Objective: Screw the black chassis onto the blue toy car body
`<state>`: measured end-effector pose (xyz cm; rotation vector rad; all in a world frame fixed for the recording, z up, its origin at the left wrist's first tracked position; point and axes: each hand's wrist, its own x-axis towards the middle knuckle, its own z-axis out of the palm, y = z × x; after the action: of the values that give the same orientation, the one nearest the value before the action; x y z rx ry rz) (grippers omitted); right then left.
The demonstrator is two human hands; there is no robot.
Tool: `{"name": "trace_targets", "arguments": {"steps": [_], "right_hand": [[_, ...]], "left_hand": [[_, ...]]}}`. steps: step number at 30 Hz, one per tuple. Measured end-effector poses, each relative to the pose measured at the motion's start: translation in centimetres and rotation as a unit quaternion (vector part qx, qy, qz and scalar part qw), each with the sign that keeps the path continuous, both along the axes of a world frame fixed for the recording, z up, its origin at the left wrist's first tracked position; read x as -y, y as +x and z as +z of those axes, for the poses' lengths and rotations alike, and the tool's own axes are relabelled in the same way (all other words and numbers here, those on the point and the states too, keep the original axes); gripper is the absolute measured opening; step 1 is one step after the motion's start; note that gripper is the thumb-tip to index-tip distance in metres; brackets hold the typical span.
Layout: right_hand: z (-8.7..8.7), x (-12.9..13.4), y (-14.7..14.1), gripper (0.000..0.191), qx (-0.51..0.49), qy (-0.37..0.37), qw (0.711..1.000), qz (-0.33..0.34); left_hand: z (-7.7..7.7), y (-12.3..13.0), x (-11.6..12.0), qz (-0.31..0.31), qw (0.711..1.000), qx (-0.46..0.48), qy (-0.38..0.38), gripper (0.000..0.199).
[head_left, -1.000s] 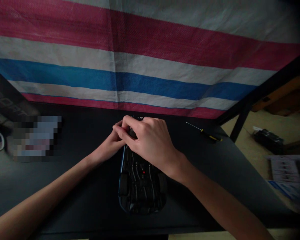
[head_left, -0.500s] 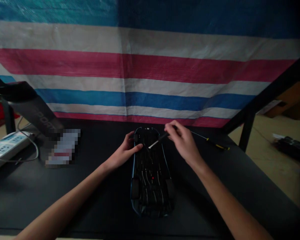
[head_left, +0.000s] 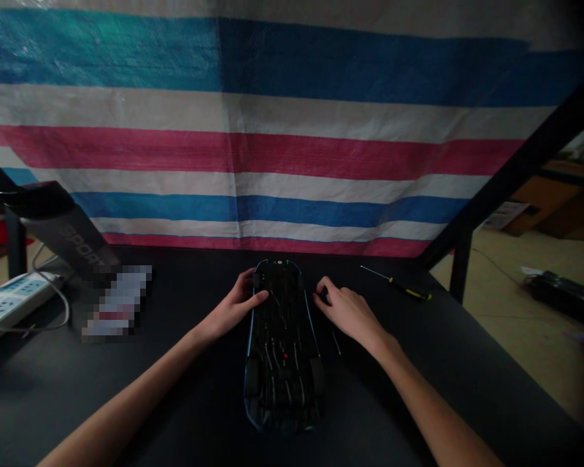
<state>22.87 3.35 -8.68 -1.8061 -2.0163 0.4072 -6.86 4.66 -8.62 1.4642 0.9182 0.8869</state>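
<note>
A model car point(head_left: 283, 324) lies upside down on the black table, its dark underside and wheels facing up and blue body edges showing. My left hand point(head_left: 238, 301) grips the car's far left side, thumb over the edge and fingers partly hidden behind it. Just off the car's right side, my right hand point(head_left: 343, 308) has thumb and forefinger curled close together. Below its palm a thin metal shaft of a screwdriver point(head_left: 337, 344) points back toward me; its dark handle is hidden under the hand.
A yellow-and-black screwdriver point(head_left: 409, 292) lies to the right on the table point(head_left: 175, 402). At left are a grey sports bottle point(head_left: 73, 227), a blurred-out flat item point(head_left: 119, 301) and a white power strip point(head_left: 17, 301) with a cable. A striped tarp point(head_left: 272, 155) hangs behind.
My right hand has drawn back from over the car's underside to its right side. The screwdriver's tip has swung from the chassis to point toward me. The view has tilted up slightly.
</note>
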Motion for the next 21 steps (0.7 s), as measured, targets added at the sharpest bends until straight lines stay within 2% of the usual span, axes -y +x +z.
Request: {"name": "trace_targets", "arguments": {"steps": [5,7,8,9,11,15,21], "right_hand": [[0.0,-1.4,1.1,0.029,-0.065,0.048,0.997,-0.018],[-0.3,-2.1,1.3,0.034,-0.097,0.067,0.993,-0.014],[-0.5,-2.3,1.3,0.034,-0.110,0.074,0.991,-0.012],[-0.8,-2.6,1.3,0.034,-0.119,0.078,0.990,-0.008],[-1.3,-2.8,1.1,0.031,-0.131,0.079,0.988,0.002],[-1.7,-2.8,0.9,0.028,-0.138,0.072,0.987,0.032],[-1.7,-2.8,1.0,0.025,-0.132,0.060,0.988,0.047]], "left_hand": [[0.5,-1.4,-1.2,0.027,0.999,-0.034,0.031,0.058],[0.6,-2.3,-1.9,0.066,0.988,-0.080,0.113,0.050],[0.6,-2.7,-2.3,0.086,0.972,-0.128,0.176,0.048],[0.6,-3.0,-2.5,0.084,0.953,-0.182,0.227,0.046],[0.5,-3.4,-2.8,0.058,0.929,-0.243,0.273,0.042],[0.4,-3.1,-2.7,0.023,0.919,-0.272,0.286,0.031],[0.4,-2.8,-2.5,0.021,0.912,-0.290,0.291,0.025]]}}
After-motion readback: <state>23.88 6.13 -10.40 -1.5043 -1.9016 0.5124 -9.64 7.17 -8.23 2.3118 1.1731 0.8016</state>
